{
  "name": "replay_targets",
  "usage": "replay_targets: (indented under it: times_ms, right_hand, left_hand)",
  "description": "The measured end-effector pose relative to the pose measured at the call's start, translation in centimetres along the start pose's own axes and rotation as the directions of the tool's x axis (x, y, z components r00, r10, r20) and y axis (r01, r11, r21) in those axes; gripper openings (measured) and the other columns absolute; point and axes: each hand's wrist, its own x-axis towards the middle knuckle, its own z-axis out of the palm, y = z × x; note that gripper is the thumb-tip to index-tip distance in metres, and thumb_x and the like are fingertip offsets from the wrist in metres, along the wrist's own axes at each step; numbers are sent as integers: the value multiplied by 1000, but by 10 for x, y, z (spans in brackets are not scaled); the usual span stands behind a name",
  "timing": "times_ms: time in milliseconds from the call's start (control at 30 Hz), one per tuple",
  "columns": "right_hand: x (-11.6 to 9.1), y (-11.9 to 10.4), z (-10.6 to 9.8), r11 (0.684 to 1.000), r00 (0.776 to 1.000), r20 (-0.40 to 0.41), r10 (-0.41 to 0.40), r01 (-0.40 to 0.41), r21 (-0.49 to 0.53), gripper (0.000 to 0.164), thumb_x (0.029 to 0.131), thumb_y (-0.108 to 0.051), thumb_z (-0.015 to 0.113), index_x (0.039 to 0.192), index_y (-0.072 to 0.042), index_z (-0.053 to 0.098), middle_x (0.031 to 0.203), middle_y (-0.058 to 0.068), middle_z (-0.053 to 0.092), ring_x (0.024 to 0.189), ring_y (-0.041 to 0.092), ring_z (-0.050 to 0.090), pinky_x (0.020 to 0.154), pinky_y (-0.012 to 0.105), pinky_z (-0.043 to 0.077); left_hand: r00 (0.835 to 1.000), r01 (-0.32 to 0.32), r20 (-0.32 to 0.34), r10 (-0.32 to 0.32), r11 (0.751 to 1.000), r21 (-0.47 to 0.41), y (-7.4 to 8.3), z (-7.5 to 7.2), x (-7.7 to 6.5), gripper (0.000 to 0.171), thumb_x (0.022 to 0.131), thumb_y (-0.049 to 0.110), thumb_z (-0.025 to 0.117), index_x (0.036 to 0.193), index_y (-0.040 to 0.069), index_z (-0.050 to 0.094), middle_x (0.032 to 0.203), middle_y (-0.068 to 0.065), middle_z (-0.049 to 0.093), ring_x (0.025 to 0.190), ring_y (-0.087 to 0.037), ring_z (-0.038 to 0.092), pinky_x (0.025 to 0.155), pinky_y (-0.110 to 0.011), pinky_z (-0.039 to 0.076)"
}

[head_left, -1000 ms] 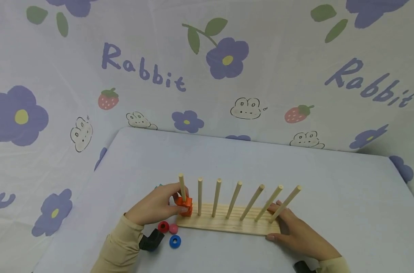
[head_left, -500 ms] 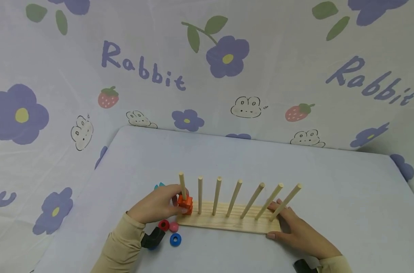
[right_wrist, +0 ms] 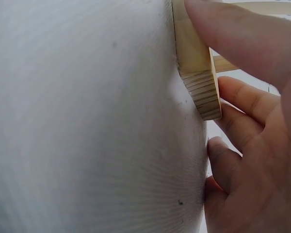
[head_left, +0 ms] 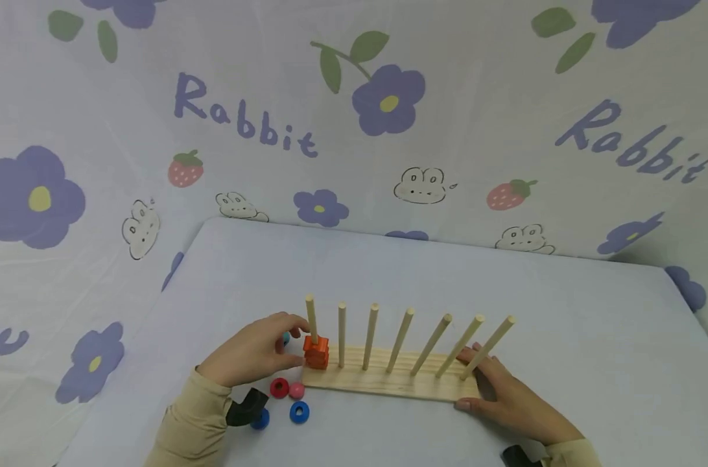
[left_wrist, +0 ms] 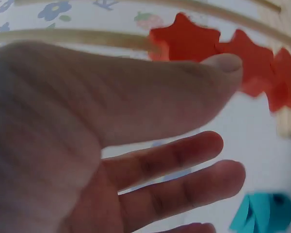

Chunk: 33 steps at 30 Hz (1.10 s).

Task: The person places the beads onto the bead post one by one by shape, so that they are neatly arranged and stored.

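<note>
A wooden peg board [head_left: 383, 384] with several upright dowels lies in front of me. Orange star-shaped beads [head_left: 316, 353] are stacked at the foot of its leftmost dowel [head_left: 312, 318]; the left wrist view shows three of them. Just left of the stack is my left hand [head_left: 257, 350], thumb and fingers spread apart with nothing between them. In the left wrist view the thumb overlaps the star beads [left_wrist: 247, 53]. My right hand [head_left: 514, 402] grips the board's right end, thumb at the front edge and fingers behind. The right wrist view shows that end of the board [right_wrist: 201, 92] close up.
Near the board's left front corner lie a red ring bead [head_left: 279, 388], a pink bead [head_left: 296, 390], a blue ring bead [head_left: 299, 412] and another blue bead [head_left: 262, 420] by the left wrist. A teal piece [left_wrist: 264, 213] lies behind the left hand on the white table [head_left: 424, 279].
My left hand has let go of the orange star beads and drawn back slightly to the left. The beads stay on the leftmost dowel. My right hand keeps its grip on the board.
</note>
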Motion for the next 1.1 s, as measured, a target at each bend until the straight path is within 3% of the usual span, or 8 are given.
replay_targets:
  times_ms: [67, 300, 467, 600, 733, 833, 933, 1100]
  right_hand:
    - [0, 0, -1, 1000, 1000, 1, 3, -3, -1, 71, 79, -53, 70, 139, -30, 40, 154, 16, 29, 142, 44, 18, 108, 63, 18]
    - [-3, 2, 0, 1000, 1000, -12, -26, 26, -11, 74, 80, -50, 70, 141, -25, 39, 154, 12, 30, 144, 36, 15, 112, 10, -3]
    - [-1, 2, 0, 999, 999, -5, -38, 38, -18, 76, 80, -51, 69, 143, -22, 38, 154, 14, 29, 144, 37, 15, 105, 2, -5]
    - [0, 2, 2, 1000, 1000, -8, -26, 26, -8, 72, 79, -52, 70, 140, -25, 40, 154, 13, 31, 143, 41, 17, 119, 32, 9]
    - [0, 0, 2, 1000, 1000, -8, -22, 22, -4, 71, 79, -52, 70, 139, -26, 41, 154, 14, 30, 143, 42, 18, 111, 57, 19]
    - [1, 0, 2, 999, 999, -5, -33, 33, -6, 74, 80, -50, 70, 141, -22, 40, 155, 15, 28, 143, 41, 16, 119, 33, 8]
    - [1, 1, 1, 999, 999, -9, -53, 53, -14, 75, 81, -49, 69, 142, -18, 39, 154, 15, 29, 145, 36, 15, 109, 6, -4]
    - [1, 2, 1, 997, 996, -23, -81, 81, -18, 72, 82, -48, 69, 140, -16, 41, 151, 14, 35, 146, 20, 11, 106, 2, -4]
  left_hand:
    - [999, 38, 0, -38, 999, 10, -2, -2, -8, 42, 82, 20, 76, 120, 15, 59, 105, -5, 62, 74, -11, 51, 61, -23, 46]
    - [968, 242, 71, -240, 970, -10, -16, 9, -34, 49, 77, 31, 80, 122, 23, 59, 102, -3, 58, 79, -14, 54, 63, -29, 49]
    - [970, 227, 91, -225, 974, -5, -23, 22, -42, 40, 75, 32, 81, 110, 23, 64, 95, 0, 56, 85, -15, 54, 66, -28, 48]
    - [976, 190, 118, -185, 981, -31, -24, 30, -40, 36, 76, 34, 81, 104, 22, 63, 90, 4, 53, 82, -15, 52, 65, -27, 45]
    - [983, 147, 118, -144, 989, -20, -23, 36, -38, 33, 76, 31, 81, 101, 20, 62, 89, 5, 52, 80, -14, 51, 64, -26, 44]
    - [984, 139, 110, -138, 990, -2, -23, 38, -38, 31, 76, 28, 81, 100, 20, 62, 91, 5, 53, 81, -14, 52, 64, -27, 46]
    - [983, 150, 111, -148, 989, -2, -25, 37, -38, 31, 77, 29, 80, 101, 22, 62, 91, 4, 54, 81, -13, 52, 64, -27, 46]
    - [988, 150, 33, -149, 988, -39, -34, 31, -32, 23, 85, 30, 72, 105, 21, 63, 86, 6, 53, 73, -11, 49, 59, -24, 44]
